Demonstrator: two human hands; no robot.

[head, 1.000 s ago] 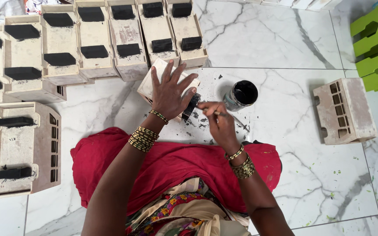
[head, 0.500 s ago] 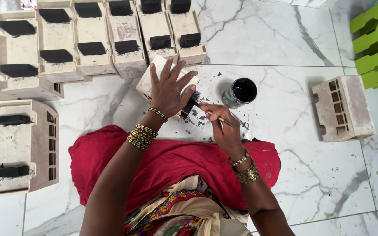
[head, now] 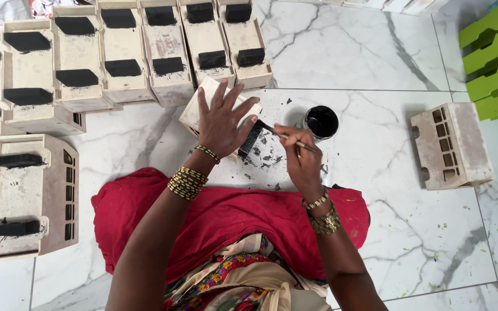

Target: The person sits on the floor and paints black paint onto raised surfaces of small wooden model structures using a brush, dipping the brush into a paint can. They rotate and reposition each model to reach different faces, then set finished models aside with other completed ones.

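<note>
My left hand [head: 221,118] lies flat with fingers spread on top of a pale cream block [head: 203,101] on the marble floor, pressing it down. One end notch of that block [head: 251,138] is painted black. My right hand [head: 298,158] is closed around a thin paintbrush [head: 283,137] whose tip touches the black notch. A small round container of black paint [head: 321,122] stands just right of the brush. Black paint specks dot the floor around the block.
Rows of cream blocks with black-painted notches [head: 122,55] line the far side and left [head: 18,196]. An unpainted block [head: 451,144] lies at the right. Green blocks [head: 494,52] are stacked at the upper right. My red cloth [head: 231,222] covers my lap.
My right hand has shifted slightly along with the brush against the block's end; my left hand stays spread on the block.
</note>
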